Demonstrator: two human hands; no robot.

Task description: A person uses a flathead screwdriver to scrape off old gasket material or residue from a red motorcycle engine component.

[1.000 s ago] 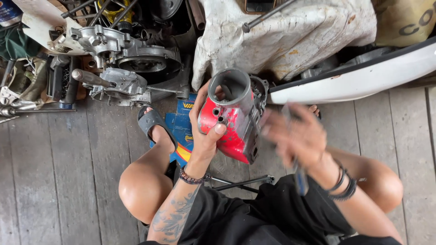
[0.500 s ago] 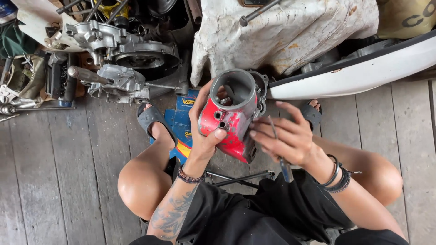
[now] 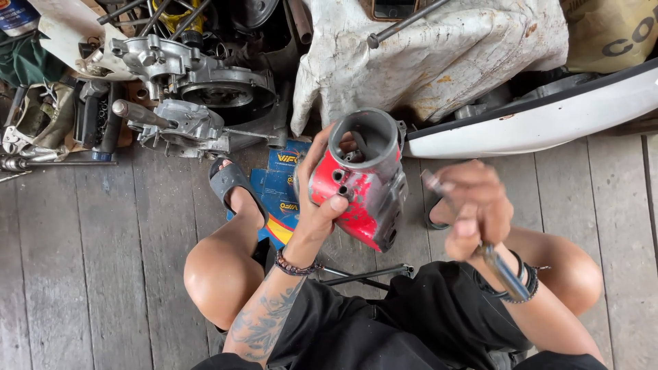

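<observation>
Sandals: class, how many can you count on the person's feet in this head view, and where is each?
2. One grey sandal is on the foot left of the red metal housing; the other sandal only peeks out behind the right hand, mostly hidden.

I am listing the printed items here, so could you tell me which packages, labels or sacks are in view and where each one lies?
Flat carton: on the floorboards under the left hand, blue with yellow and red patches.
Sack: top right corner, tan with dark lettering.
Can: top left corner, blue, partly cut off.
</observation>
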